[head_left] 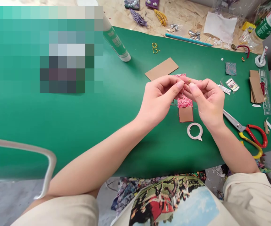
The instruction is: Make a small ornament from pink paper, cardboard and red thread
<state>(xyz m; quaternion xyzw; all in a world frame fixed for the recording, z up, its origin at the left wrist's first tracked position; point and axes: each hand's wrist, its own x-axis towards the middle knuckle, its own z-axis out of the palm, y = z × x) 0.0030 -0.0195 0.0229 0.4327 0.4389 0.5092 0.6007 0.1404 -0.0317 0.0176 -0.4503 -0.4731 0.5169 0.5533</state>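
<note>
Pinching what looks like a thin reddish strand (185,83), your left hand (157,100) and right hand (209,102) meet beyond the tape ring (188,130), fingertips closed and nearly together. The strand is too small to identify surely; it should be light and limp, so grip it finely near its end. The pink cloth (184,102), just beyond the ring, looks soft and liable to fray; the brown card square (186,115) at its near end seems stiffer, best taken by its edges. Beyond the ring, you have a green-and-white bottle (117,44) leftward and another bottle (270,22) rightward; their contents can't be told.
</note>
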